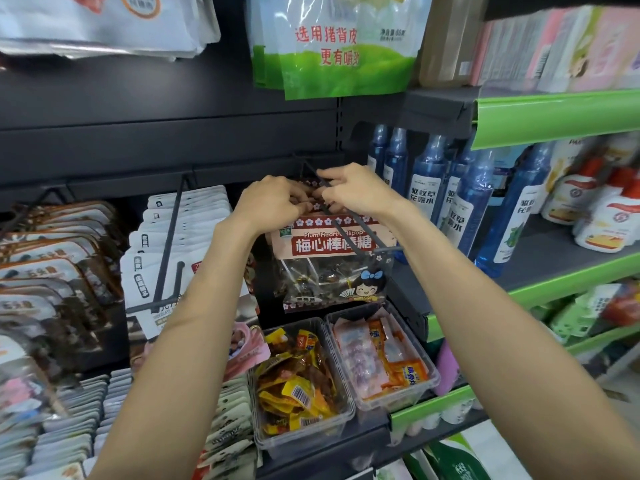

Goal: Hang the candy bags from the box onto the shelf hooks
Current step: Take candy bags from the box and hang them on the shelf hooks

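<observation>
Leftmost, brown-edged snack packets [52, 271] hang in a thick row, and just right of them white pouches with black print [180, 220] crowd a dark metal peg hook [169, 237]. Right of these, the person's left hand [273, 202] reaches up with fingers curled, pinching the top edge of the red-and-clear lollipop bag with white flower print [332, 261]. That candy bag hangs at the centre of the dark shelf back panel [138, 143], its header threaded by the black double-wire hook [349, 220] that slants toward the viewer. The person's right hand [356, 192] grips the same header from the right side, fingers curled over it and touching the hook wires, close against the left hand's fingertips. Above hangs a green-and-white plastic bag with red Chinese lettering [332, 46]. Below the candy bag sit two clear plastic bins side by side: the left one [301, 438] holds yellow and brown wrapped snacks, the right one [398, 396] pink and orange packets. Farther right, blue translucent bottles with white labels [467, 199] stand on a green-edged shelf [554, 116], with white bottles capped in red [599, 216] at the far right.
</observation>
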Demonstrator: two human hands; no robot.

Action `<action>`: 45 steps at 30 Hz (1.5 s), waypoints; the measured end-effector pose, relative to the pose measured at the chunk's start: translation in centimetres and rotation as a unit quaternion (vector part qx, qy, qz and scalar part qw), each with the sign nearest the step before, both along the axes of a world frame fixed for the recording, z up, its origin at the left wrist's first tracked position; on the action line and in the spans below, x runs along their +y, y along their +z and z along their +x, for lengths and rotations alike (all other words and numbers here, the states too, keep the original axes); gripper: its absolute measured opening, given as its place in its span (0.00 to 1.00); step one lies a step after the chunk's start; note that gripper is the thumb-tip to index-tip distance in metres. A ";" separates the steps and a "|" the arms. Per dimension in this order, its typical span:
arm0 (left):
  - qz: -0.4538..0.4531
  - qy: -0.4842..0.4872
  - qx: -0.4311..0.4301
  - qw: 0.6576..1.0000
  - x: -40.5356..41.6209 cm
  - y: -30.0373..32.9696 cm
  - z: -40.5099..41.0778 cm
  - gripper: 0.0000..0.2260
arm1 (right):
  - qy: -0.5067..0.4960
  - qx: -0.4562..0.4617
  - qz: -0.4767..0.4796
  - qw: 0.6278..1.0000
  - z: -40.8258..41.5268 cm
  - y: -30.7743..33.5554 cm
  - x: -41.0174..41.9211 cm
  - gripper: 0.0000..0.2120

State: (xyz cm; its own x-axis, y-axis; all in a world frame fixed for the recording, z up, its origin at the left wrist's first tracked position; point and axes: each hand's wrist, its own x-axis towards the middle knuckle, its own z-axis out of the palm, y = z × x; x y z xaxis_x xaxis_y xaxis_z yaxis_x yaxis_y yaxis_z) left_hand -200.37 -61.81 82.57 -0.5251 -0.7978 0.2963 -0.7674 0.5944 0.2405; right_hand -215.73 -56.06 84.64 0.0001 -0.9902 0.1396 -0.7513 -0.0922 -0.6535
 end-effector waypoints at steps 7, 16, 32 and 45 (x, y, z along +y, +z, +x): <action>-0.033 0.030 0.175 0.984 0.1 -0.1 0.6 0.10 | -0.074 0.024 -0.120 0.990 -3.1 0.2 0.2 0.16; 0.050 0.015 0.080 0.995 0.3 -0.1 0.5 0.06 | -0.023 0.160 -0.073 0.984 -2.7 -0.4 -0.2 0.06; -0.183 -0.034 0.095 0.978 4.5 -2.8 0.3 0.07 | -0.044 0.185 -0.202 0.961 -3.8 -4.8 3.9 0.09; -0.176 -0.011 0.104 0.979 4.2 -3.2 -0.2 0.08 | -0.069 0.166 -0.207 0.962 -3.8 -4.3 3.0 0.12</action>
State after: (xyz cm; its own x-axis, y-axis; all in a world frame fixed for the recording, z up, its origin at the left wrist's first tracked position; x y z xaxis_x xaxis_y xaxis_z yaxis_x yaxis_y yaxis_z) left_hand -200.55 -57.63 79.42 -0.4406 -0.6164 0.6526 -0.7100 0.6842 0.1668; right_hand -219.53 -53.04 80.37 -0.0146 -0.8431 0.5375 -0.9358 -0.1778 -0.3044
